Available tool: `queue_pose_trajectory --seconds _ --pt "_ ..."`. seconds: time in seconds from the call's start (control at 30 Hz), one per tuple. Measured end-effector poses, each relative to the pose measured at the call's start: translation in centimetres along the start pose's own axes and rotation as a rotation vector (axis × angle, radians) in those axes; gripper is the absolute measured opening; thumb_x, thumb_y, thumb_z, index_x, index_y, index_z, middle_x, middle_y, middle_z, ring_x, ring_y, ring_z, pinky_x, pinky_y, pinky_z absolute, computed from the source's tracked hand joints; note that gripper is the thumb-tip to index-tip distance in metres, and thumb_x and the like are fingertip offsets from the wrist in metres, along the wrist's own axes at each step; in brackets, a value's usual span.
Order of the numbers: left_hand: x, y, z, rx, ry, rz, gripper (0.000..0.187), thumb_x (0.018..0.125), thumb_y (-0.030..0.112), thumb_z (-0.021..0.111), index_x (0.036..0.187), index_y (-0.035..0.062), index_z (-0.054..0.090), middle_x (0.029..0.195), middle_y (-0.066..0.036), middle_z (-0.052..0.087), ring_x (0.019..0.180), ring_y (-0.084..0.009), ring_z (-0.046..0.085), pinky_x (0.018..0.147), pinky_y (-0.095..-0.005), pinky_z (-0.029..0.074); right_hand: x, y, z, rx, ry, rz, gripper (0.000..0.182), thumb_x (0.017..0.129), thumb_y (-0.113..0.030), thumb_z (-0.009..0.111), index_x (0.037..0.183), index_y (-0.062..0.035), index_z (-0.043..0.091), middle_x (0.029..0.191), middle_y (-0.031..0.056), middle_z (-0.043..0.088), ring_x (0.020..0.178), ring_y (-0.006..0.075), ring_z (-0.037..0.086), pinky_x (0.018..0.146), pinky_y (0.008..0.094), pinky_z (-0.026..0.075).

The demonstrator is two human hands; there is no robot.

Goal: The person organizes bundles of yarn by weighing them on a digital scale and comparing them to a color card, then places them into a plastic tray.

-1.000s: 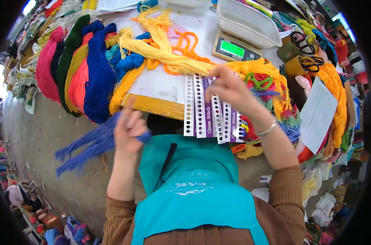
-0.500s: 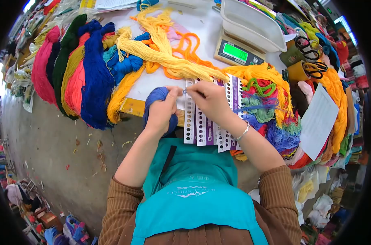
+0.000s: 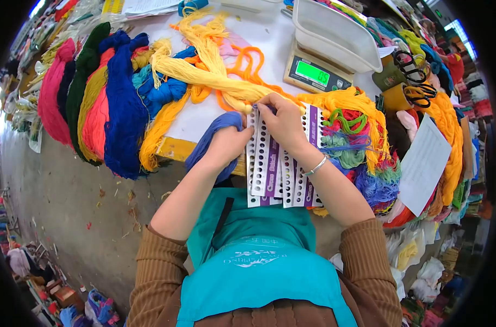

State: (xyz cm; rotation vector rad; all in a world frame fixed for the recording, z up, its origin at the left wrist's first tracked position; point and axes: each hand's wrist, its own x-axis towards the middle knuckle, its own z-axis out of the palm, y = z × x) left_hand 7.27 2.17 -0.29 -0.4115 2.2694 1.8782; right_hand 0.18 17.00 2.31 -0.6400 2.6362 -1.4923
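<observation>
A blue-violet skein of thread (image 3: pixel 207 143) hangs looped round my left hand (image 3: pixel 229 143), whose fingers are closed on it at the table's front edge. My right hand (image 3: pixel 283 121) is pinched at the top of the white and purple punched cards (image 3: pixel 272 169); what lies between its fingertips is too small to make out. The cards overlap and hang over the table edge. Just beyond my hands, a pale yellow skein (image 3: pixel 204 79) lies across the table.
Coloured skeins (image 3: pixel 125 109) hang over the left edge. A scale (image 3: pixel 317 73) with a white tray (image 3: pixel 338 35) stands at the back. Scissors (image 3: pixel 419 95) sit in a yellow cup (image 3: pixel 396 98) on the right. Tangled threads (image 3: pixel 357 141) lie beside the cards.
My hands have moved apart. The left one has turned lower with the blue-violet skein, and the right one has come up to the cards' top edge. The cards have shifted slightly.
</observation>
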Motion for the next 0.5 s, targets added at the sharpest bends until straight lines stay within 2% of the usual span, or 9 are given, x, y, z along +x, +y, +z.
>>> queue_pose_trajectory --seconds 0.03,0.07,0.13,0.17,0.23,0.33,0.37,0.5 --pt "-0.7 0.1 -0.1 -0.064 -0.03 -0.033 0.014 0.09 0.015 0.065 0.095 0.0042 0.058 0.076 -0.001 0.06 0.057 -0.0087 0.054 0.048 -0.0235 0.043 0.1 0.9 0.3 0.067 0.047 -0.026 0.015 0.088 -0.013 0.066 0.092 0.0006 0.067 0.076 0.0116 0.068 0.07 0.0206 0.067 0.066 0.0327 0.051" --pt "-1.0 0.1 -0.1 -0.065 -0.028 -0.035 0.014 0.09 0.015 0.065 0.095 0.0042 0.058 0.076 -0.001 0.06 0.057 -0.0087 0.054 0.048 -0.0235 0.043 0.0 0.9 0.2 0.067 0.044 -0.026 0.015 0.088 -0.013 0.066 0.092 0.0006 0.067 0.076 0.0116 0.068 0.07 0.0206 0.067 0.066 0.0327 0.051" --pt "-1.5 0.1 -0.1 -0.108 0.031 -0.015 0.016 0.088 0.016 0.063 0.092 0.001 0.061 0.076 -0.007 0.064 0.059 -0.0161 0.06 0.054 -0.0304 0.048 -0.4 0.8 0.2 0.116 -0.049 -0.025 0.014 0.086 -0.013 0.066 0.09 0.0008 0.067 0.077 0.0117 0.068 0.07 0.0203 0.066 0.067 0.0318 0.051" --pt "-1.7 0.5 -0.3 -0.107 0.034 -0.016 0.016 0.088 0.016 0.063 0.092 0.001 0.061 0.076 -0.007 0.064 0.059 -0.0161 0.06 0.054 -0.0304 0.048 -0.4 0.8 0.1 0.139 -0.101 -0.015 0.014 0.085 -0.013 0.066 0.09 0.0006 0.068 0.079 0.0117 0.069 0.071 0.02 0.065 0.068 0.0309 0.051" --pt "-1.7 1.5 -0.6 -0.308 -0.01 -0.082 0.016 0.089 0.016 0.062 0.093 0.0008 0.062 0.076 -0.005 0.064 0.056 -0.0137 0.056 0.052 -0.0285 0.046 -0.5 0.8 0.1 0.105 -0.097 -0.014 0.014 0.085 -0.013 0.066 0.09 0.0004 0.068 0.08 0.0119 0.07 0.072 0.0203 0.066 0.068 0.031 0.051" --pt "-0.8 1.0 -1.2 -0.424 -0.027 -0.151 0.017 0.091 0.015 0.057 0.094 0.0002 0.063 0.075 -0.006 0.063 0.052 -0.0117 0.051 0.049 -0.0266 0.043 -0.4 1.3 0.2 0.048 -0.1 -0.022 0.014 0.084 -0.013 0.067 0.09 0.0001 0.069 0.081 0.0122 0.07 0.073 0.0212 0.067 0.069 0.0317 0.051" --pt "-0.6 1.0 -1.2 -0.413 -0.025 -0.149 0.02 0.093 0.015 0.053 0.096 -0.0012 0.063 0.074 -0.007 0.061 0.05 -0.0113 0.047 0.048 -0.0257 0.041 -0.3 1.5 0.3 0.025 -0.108 -0.035 0.014 0.084 -0.013 0.067 0.09 -0.0001 0.069 0.081 0.0124 0.07 0.074 0.0218 0.067 0.069 0.0322 0.052" --pt "-0.1 1.5 -1.6 -0.326 -0.069 -0.167 0.019 0.094 0.015 0.052 0.097 0.0017 0.064 0.075 -0.007 0.062 0.051 -0.012 0.049 0.05 -0.0261 0.042 -0.2 1.5 0.4 0.016 -0.118 -0.003 0.015 0.084 -0.013 0.067 0.092 -0.0005 0.069 0.083 0.0131 0.071 0.074 0.022 0.068 0.07 0.0329 0.052"
